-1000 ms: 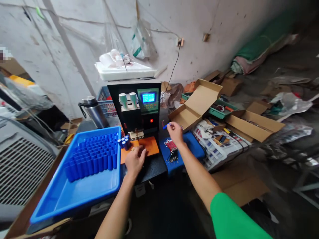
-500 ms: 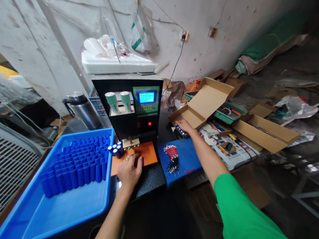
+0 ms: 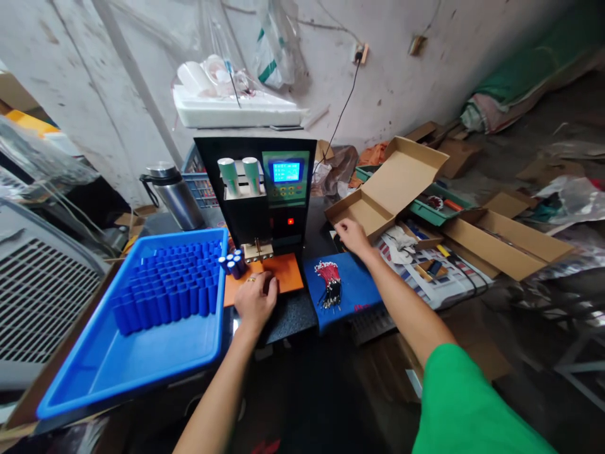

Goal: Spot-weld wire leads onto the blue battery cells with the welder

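My left hand (image 3: 256, 301), with a ring on it, rests closed on the orange mat (image 3: 289, 272) in front of the black machine (image 3: 288, 243). Its fingers curl under, and whatever they hold is hidden. A small cluster of blue battery cells (image 3: 233, 263) with pale tops stands just left of the machine's contact pins (image 3: 258, 247). My right hand (image 3: 352, 236) is closed at the near edge of the open cardboard box (image 3: 362, 211); its fingertips' contents cannot be made out. Red and black wire leads (image 3: 329, 284) lie bundled on the blue mat (image 3: 357, 284) between my hands.
A blue tray (image 3: 165, 350) with many blue cells stands on the left, a steel jug (image 3: 177, 198) behind it. White gloves (image 3: 399, 244), a green tray (image 3: 432, 211) and a long cardboard box (image 3: 510, 243) lie on the right. A foam lid (image 3: 236, 115) sits atop the machine.
The row of blue cells under my right hand no longer shows; that hand is now more closed. My left hand stays on the orange mat. The whole view has shifted slightly.
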Action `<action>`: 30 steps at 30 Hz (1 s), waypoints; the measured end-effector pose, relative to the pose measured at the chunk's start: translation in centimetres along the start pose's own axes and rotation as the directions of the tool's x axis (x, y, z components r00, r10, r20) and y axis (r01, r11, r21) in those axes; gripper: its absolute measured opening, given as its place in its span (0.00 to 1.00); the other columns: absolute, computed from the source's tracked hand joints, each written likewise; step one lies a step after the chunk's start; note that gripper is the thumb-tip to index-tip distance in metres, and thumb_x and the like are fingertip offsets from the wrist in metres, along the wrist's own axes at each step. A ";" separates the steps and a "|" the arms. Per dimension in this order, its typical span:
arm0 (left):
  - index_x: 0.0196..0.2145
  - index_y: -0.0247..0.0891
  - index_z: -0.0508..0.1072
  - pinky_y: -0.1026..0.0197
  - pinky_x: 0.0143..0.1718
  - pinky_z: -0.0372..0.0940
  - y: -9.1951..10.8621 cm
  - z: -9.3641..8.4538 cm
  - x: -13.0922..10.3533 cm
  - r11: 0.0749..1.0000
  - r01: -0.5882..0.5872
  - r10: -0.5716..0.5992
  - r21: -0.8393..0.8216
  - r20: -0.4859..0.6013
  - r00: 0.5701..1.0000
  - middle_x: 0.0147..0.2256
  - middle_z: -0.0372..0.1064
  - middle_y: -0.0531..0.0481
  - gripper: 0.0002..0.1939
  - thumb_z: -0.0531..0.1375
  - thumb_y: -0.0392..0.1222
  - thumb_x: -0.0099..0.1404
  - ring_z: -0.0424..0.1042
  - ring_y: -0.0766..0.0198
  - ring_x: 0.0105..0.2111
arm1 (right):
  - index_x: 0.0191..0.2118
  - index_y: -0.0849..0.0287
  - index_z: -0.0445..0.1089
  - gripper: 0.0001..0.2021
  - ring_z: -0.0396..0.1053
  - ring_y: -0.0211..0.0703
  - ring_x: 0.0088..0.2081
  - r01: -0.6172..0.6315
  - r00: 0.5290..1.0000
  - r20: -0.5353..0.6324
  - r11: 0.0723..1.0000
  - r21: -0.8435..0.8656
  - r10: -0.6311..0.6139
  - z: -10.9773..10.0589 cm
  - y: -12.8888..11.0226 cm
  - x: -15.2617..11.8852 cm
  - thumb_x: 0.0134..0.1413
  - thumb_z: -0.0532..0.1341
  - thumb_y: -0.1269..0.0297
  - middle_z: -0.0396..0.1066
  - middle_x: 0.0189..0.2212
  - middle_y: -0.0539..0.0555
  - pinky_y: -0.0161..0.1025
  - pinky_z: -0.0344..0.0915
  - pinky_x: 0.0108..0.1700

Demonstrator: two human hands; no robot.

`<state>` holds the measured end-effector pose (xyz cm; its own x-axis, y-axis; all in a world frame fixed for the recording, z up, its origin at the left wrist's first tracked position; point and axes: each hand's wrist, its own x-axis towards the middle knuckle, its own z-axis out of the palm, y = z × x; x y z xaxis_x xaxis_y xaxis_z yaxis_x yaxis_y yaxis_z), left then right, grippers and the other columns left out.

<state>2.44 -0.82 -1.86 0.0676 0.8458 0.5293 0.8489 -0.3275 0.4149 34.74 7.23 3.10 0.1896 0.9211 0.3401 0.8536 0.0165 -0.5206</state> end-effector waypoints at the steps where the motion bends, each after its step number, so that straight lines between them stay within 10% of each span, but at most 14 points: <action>1: 0.40 0.40 0.76 0.58 0.37 0.60 0.1 -0.1 0.0 1.000 -0.004 0.004 -0.005 0.000 1.000 0.36 0.76 0.45 0.14 0.54 0.49 0.68 0.73 0.56 0.37 | 0.38 0.59 0.76 0.12 0.73 0.45 0.39 0.022 0.996 0.090 1.000 -0.005 -0.021 0.3 -0.6 -1.2 0.64 0.56 0.62 0.78 0.35 0.55 0.34 0.62 0.40; 5: 0.41 0.39 0.76 0.59 0.38 0.61 0.1 -0.2 -0.1 0.999 -0.027 0.028 -0.036 0.009 1.000 0.36 0.75 0.45 0.13 0.55 0.47 0.67 0.74 0.56 0.38 | 0.33 0.59 0.77 0.08 0.74 0.44 0.39 0.053 0.940 0.339 0.996 -0.072 -0.025 2.2 -2.1 -4.8 0.58 0.59 0.70 0.78 0.35 0.54 0.32 0.62 0.40; 21: 0.43 0.40 0.75 0.58 0.38 0.61 0.1 -1.0 -0.2 0.999 -0.004 0.007 -0.034 0.087 0.996 0.37 0.75 0.45 0.12 0.54 0.44 0.67 0.73 0.55 0.38 | 0.51 0.66 0.76 0.20 0.73 0.60 0.51 -0.248 0.856 0.354 0.901 -0.356 0.376 5.2 -5.2 -4.0 0.51 0.64 0.67 0.75 0.47 0.72 0.42 0.69 0.45; 30: 0.42 0.40 0.75 0.58 0.39 0.61 0.2 -0.5 -0.2 1.000 0.003 -0.002 -0.023 0.062 0.998 0.37 0.75 0.45 0.12 0.55 0.45 0.67 0.73 0.55 0.39 | 0.31 0.61 0.77 0.09 0.75 0.46 0.39 -0.254 0.957 0.178 0.958 0.133 0.229 4.8 -2.2 -3.5 0.49 0.63 0.60 0.78 0.32 0.56 0.35 0.67 0.41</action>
<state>2.29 -1.26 -1.51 0.0983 0.8707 0.4820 0.8366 -0.3346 0.4338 29.92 5.85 -0.67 0.2907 0.9545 0.0666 0.7053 -0.1667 -0.6890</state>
